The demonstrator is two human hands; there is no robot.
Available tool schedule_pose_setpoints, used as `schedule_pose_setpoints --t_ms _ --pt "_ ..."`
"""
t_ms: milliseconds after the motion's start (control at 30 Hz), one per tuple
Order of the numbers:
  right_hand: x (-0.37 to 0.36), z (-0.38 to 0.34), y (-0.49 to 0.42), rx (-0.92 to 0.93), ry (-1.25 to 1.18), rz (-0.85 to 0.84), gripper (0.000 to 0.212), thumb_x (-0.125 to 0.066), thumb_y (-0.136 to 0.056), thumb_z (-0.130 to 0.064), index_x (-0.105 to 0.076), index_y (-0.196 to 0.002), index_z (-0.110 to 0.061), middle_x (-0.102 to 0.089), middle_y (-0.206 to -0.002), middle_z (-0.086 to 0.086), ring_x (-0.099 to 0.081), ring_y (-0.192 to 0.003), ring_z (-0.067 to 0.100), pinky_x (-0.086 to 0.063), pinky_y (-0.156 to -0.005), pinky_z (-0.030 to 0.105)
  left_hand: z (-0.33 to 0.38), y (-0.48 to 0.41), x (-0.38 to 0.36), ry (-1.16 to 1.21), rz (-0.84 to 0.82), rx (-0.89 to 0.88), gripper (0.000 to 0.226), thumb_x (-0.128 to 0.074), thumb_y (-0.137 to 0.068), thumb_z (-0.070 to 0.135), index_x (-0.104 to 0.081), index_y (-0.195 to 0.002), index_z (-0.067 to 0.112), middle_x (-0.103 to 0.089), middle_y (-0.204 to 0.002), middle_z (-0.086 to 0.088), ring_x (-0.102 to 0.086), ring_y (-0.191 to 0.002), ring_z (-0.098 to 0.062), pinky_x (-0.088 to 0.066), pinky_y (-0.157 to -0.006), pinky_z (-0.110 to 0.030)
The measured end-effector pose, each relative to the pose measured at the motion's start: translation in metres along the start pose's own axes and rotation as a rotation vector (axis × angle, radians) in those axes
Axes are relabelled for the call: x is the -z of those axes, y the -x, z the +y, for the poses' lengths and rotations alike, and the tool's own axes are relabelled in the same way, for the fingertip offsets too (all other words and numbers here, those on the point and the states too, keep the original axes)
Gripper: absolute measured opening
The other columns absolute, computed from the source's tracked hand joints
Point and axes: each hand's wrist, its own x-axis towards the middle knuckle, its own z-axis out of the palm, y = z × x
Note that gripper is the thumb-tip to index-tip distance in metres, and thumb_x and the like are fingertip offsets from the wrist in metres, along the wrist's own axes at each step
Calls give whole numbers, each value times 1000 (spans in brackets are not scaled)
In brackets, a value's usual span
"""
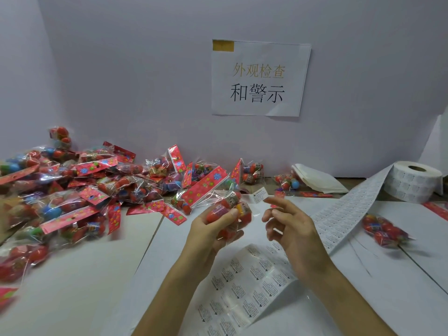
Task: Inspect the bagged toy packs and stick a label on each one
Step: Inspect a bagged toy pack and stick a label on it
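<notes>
My left hand [208, 231] grips a clear bagged toy pack [231, 207] of red and yellow egg-shaped toys. Its red flowered header card [206, 185] points up to the left. My right hand [293, 229] hovers just right of the pack with its fingers loosely spread. A small white printed label [260, 195] clings to the tip of its index finger, close to the bag's upper right. A long strip of labels [339, 214] runs from a roll [414, 180] at the right, under my right wrist, toward me.
A big pile of bagged toy packs [72, 185] covers the left side and back of the white table. One pack [385, 231] lies alone at the right. White backing sheets [317, 178] are stacked by the wall, under a paper sign [259, 78].
</notes>
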Motion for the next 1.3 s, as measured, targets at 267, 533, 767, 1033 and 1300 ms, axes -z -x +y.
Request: schedule_pose_setpoints --t_ms 267,533,767,1033,1300 --pt "-4 4 -1 -175 -191 -160 32 -62 -80 -26 -79 -105 -18 -58 -79 7 -49 -60 13 -42 -59 28 -4 -1 -2 53 -18 -72 60 -79 -77 19 -58 -132 10 -73 -118 -14 -74 -103 -33 -62 -84 -35" --pt "-7 7 1 -207 -113 -156 37 -64 -79 -29 -77 -112 -22 -60 -84 7 -51 -64 12 -43 -64 29 -5 0 -2 59 -54 -94 52 -77 -78 18 -61 -127 12 -75 -116 -12 -74 -105 -31 -61 -81 -32" --pt "-10 7 3 -213 -80 -167 40 -63 -80 -30 -74 -117 -21 -63 -87 9 -52 -63 14 -45 -62 28 -4 0 -3 15 -30 -69 71 -83 -69 22 -55 -133 9 -75 -115 -12 -74 -104 -27 -55 -90 -34" --pt "-15 10 5 -194 46 -187 48 -58 -83 -32 -67 -129 -24 -66 -90 11 -55 -65 15 -48 -62 27 -8 -3 1 2 43 -93 71 -84 -68 23 -59 -133 8 -76 -112 -13 -74 -103 -27 -59 -88 -36" --pt "-17 10 6 -191 109 -200 43 -58 -85 -33 -68 -127 -34 -70 -94 10 -58 -69 16 -49 -63 27 -10 -6 1 30 84 -96 53 -79 -80 13 -61 -128 0 -75 -110 -19 -75 -100 -31 -58 -95 -41"
